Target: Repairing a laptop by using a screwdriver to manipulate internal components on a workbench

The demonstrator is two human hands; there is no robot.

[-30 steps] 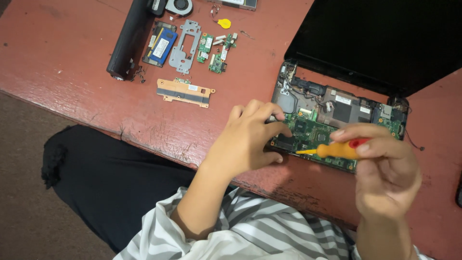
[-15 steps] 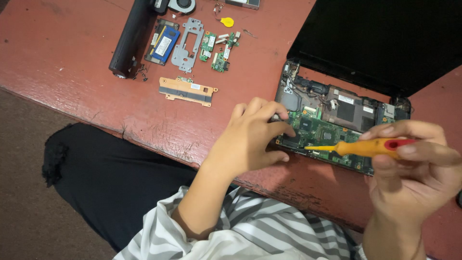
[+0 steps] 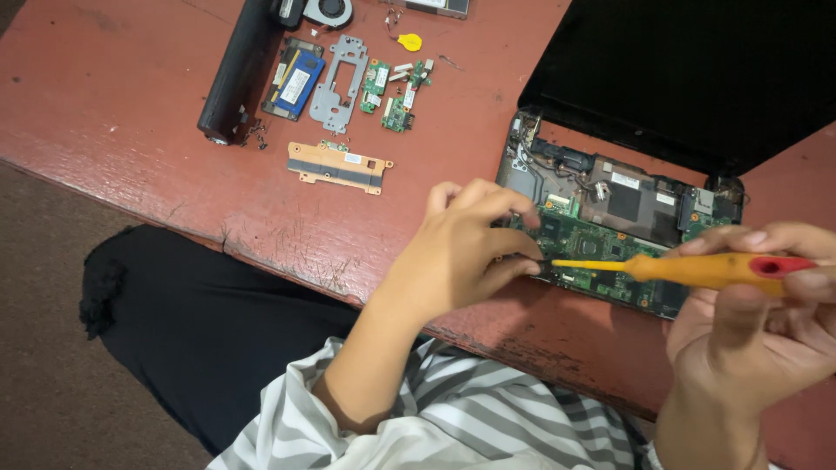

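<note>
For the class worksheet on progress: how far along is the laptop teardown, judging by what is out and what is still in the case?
Done: battery, fan, metal bracket and small boards lie out on the table. In hand: the left hand steadies the laptop's edge while the right hand aims a yellow screwdriver at the green mainboard. Left: mainboard still in the case, screen still attached.

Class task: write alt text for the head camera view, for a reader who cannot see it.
A person's left hand rests on an opened laptop's green circuit board while the right hand holds a yellow screwdriver, its tip at the left fingertips. Removed parts, including a black battery, lie on the red table.
</note>
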